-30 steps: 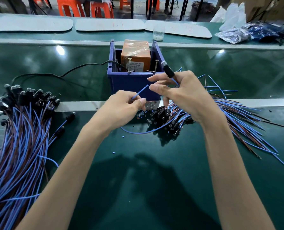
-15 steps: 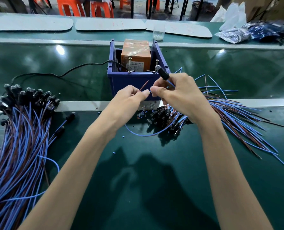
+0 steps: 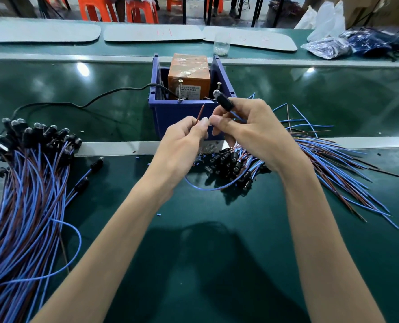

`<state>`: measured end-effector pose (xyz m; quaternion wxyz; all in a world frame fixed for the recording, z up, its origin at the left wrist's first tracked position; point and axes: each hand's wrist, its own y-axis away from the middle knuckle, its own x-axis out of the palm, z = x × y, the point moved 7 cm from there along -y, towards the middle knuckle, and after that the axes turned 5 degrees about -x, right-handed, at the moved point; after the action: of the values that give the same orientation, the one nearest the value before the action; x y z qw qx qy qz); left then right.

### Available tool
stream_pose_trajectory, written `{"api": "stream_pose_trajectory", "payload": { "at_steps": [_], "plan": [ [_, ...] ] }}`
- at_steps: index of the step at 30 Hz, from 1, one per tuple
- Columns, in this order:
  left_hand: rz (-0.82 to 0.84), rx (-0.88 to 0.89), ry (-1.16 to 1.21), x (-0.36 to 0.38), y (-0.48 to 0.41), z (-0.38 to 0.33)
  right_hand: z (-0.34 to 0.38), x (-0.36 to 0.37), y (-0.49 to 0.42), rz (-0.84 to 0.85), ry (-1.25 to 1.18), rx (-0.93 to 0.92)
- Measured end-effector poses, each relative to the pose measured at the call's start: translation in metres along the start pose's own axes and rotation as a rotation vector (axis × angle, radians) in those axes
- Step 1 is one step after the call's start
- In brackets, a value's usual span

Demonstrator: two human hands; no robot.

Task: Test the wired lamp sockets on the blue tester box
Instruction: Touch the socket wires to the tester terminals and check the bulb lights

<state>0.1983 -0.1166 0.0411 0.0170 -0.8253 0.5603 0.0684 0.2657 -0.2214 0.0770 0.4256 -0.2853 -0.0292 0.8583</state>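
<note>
Fingers of our left hand (image 3: 182,141) pinch a brown wire (image 3: 200,114) in front of the blue tester box (image 3: 170,120); our right hand (image 3: 252,131) grips a black lamp socket (image 3: 223,102) near the box's front rim.

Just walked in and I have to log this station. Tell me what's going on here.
A person is testing wired lamp sockets. The right hand holds one black socket by the front rim of the blue tester box, bulb end up. The left hand pinches a brown wire, its tip pointing toward the box, short of the screws. One bundle of sockets lies at left, another pile under the hands.
</note>
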Motion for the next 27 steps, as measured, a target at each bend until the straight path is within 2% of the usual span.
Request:
{"api": "stream_pose_trajectory", "payload": {
  "at_steps": [7,13,20,27],
  "plan": [
    [0.015,-0.008,0.176,0.003,0.006,-0.007,-0.003,0.019,-0.002,0.030,-0.167,0.058],
    [-0.048,-0.090,0.325,-0.001,0.003,0.004,-0.010,0.037,-0.005,-0.002,-0.241,0.098],
    [0.050,-0.219,0.560,0.013,-0.001,0.016,-0.023,0.039,-0.004,-0.063,-0.266,0.213],
    [0.078,-0.269,0.719,0.020,0.002,0.019,-0.026,0.040,-0.003,-0.090,-0.311,0.265]
  ]
}}
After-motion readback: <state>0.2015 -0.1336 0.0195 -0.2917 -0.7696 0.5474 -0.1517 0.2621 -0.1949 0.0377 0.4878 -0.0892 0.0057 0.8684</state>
